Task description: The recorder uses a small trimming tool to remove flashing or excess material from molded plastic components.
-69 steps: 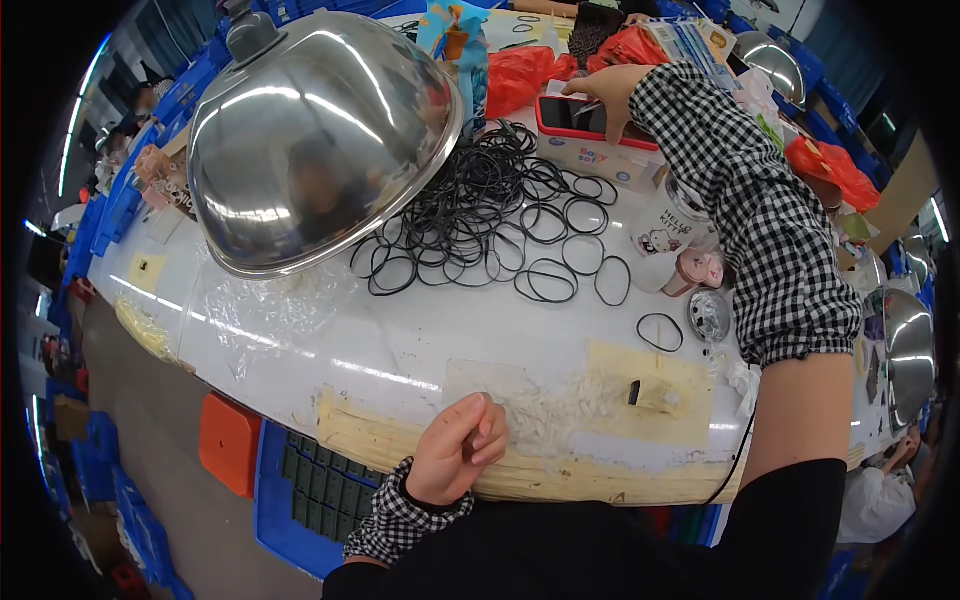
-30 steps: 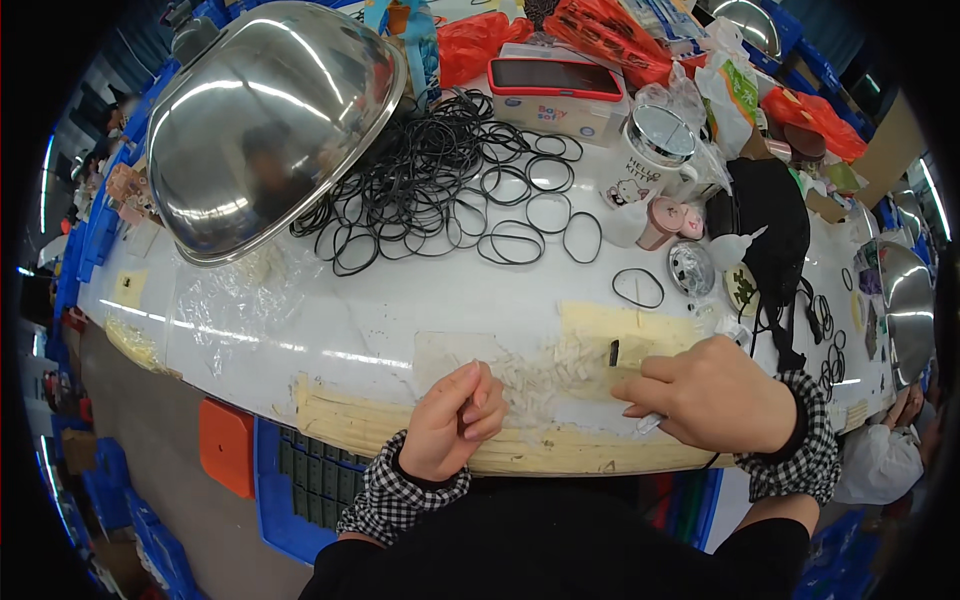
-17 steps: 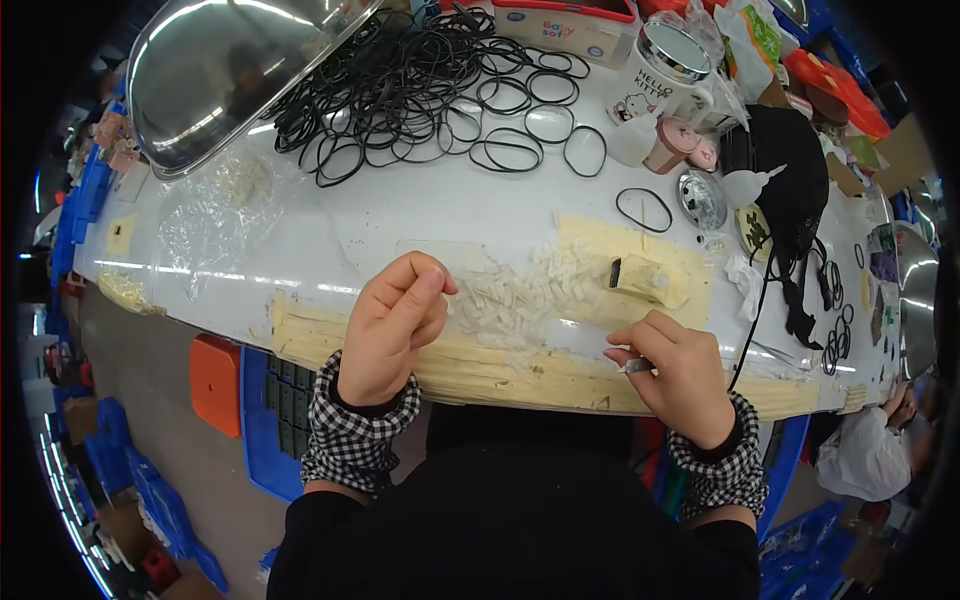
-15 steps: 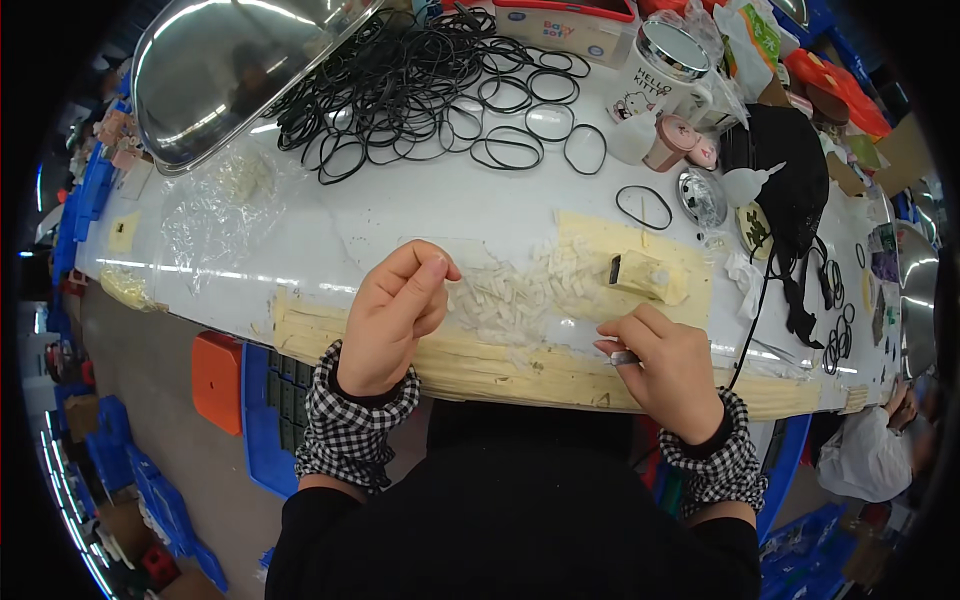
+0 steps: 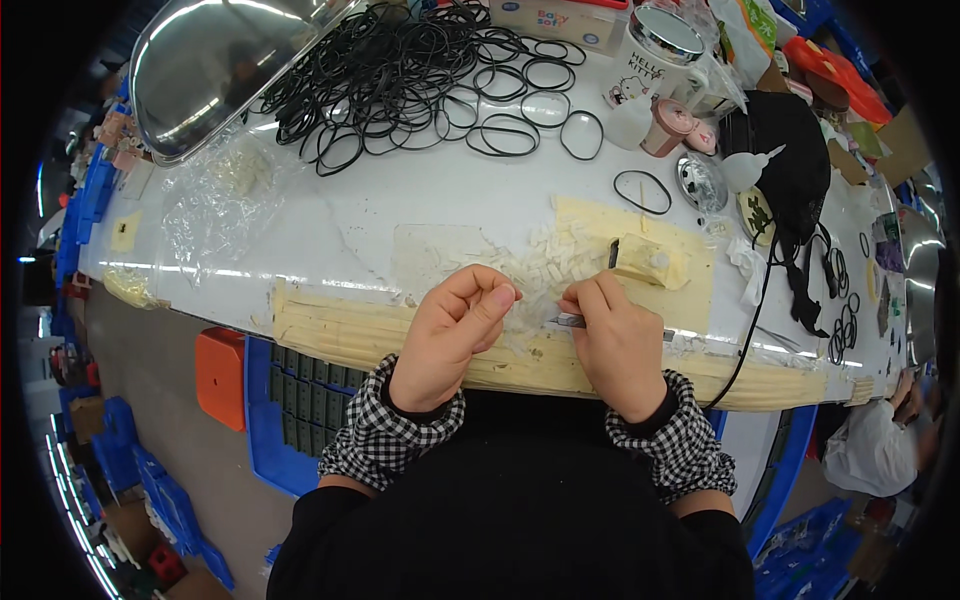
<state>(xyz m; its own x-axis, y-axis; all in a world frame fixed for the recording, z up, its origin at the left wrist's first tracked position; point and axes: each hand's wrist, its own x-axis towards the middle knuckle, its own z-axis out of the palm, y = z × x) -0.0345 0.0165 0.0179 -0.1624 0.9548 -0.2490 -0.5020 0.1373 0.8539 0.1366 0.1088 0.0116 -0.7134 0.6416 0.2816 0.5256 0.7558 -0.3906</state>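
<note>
My left hand (image 5: 455,335) is closed in a pinch, thumb against forefinger; what it holds, if anything, is too small to make out. To its right, my right hand (image 5: 620,345) grips a slim grey metal tool (image 5: 568,320) with a narrow tip directed at the left hand. Most of that tool is hidden by the fingers, so its kind is unclear. Just beyond both hands lies a loose heap of small off-white strips (image 5: 555,255). A yellowish taped block (image 5: 655,262) with a dark end rests on a yellow sheet (image 5: 600,215) beyond my right hand.
A tangled pile of black rubber bands (image 5: 390,85) spreads across the back, beside a large shiny metal bowl (image 5: 225,75). Back right stand a white lidded mug (image 5: 640,75) and a black cloth item (image 5: 785,165). Crumpled clear plastic (image 5: 225,190) lies at left.
My left hand has moved right and slightly nearer to me. My right hand has moved left with the grey tool, so the two hands are now close together.
</note>
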